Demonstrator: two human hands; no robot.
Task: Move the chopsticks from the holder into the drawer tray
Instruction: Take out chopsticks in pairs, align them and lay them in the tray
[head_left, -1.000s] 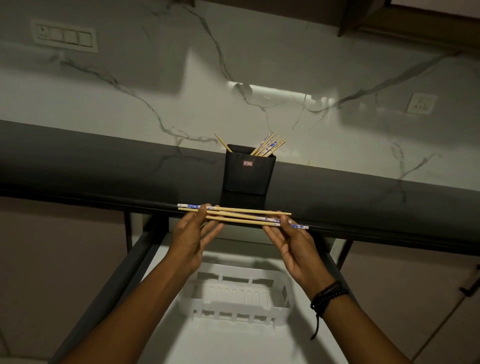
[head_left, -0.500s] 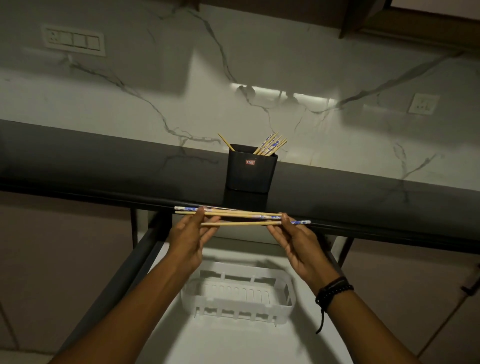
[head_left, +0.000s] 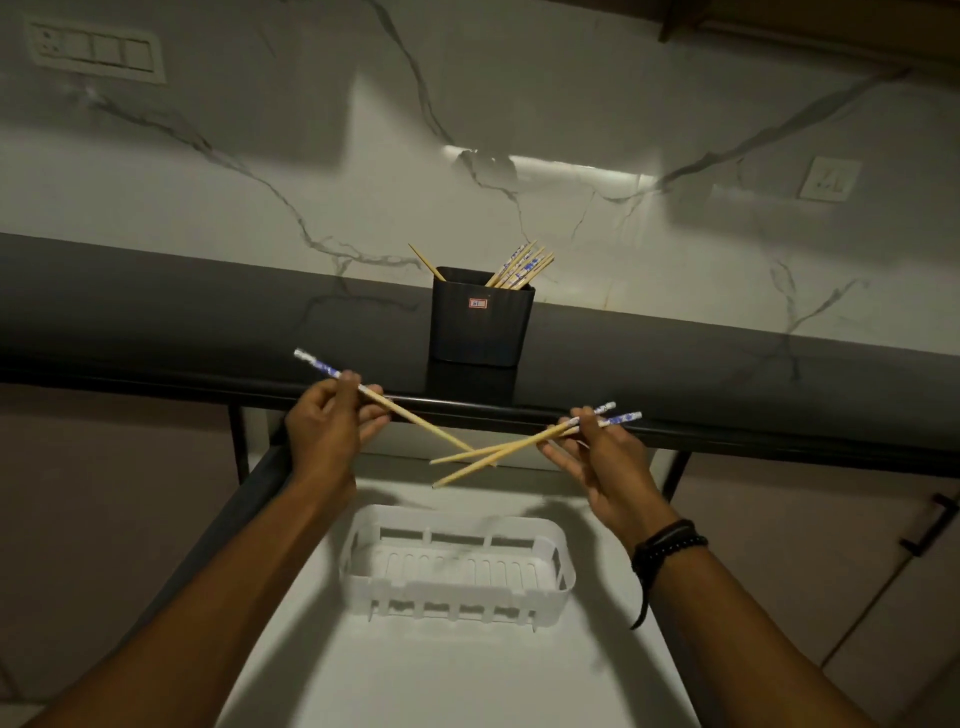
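While left hand (head_left: 327, 431) pinches one chopstick (head_left: 415, 421) — right hand (head_left: 608, 467) grips a pair (head_left: 509, 460).

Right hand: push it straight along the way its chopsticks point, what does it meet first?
Most likely the single chopstick gripped by the left hand: the two chopsticks in the right hand cross its tip in the picture. Depth is unclear, so they may pass over it.

A single wide-angle camera sits on the person's head, facing forward and down, close above the white tray (head_left: 457, 597), with the tabletop (head_left: 156, 312) and marble wall (head_left: 363, 156) beyond.
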